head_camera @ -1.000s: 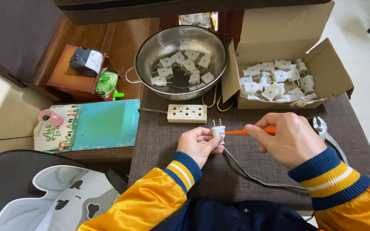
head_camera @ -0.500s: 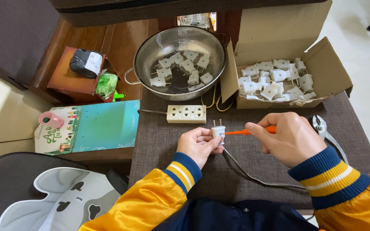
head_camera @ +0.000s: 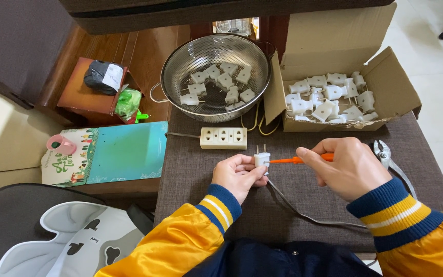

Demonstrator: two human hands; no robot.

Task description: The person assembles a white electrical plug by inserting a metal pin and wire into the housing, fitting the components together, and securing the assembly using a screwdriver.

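Little changed since second ago: left hand (head_camera: 239,176) stayed clamped on white plug (head_camera: 262,158); right hand (head_camera: 347,166) kept gripping orange screwdriver (head_camera: 296,160), tip seemingly at plug's side.

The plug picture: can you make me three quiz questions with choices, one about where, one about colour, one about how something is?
1. Where is the power strip?
A. in front of the colander
B. inside the box
C. on the floor

2. What colour is the screwdriver?
A. blue
B. orange
C. green

3. How is the cardboard box?
A. taped shut
C. crushed flat
B. open

Answers: 1 A, it lies on the table before the metal colander. 2 B, the right hand holds an orange tool against the white plug in the left hand. 3 B, its flaps stand up and plugs show inside.
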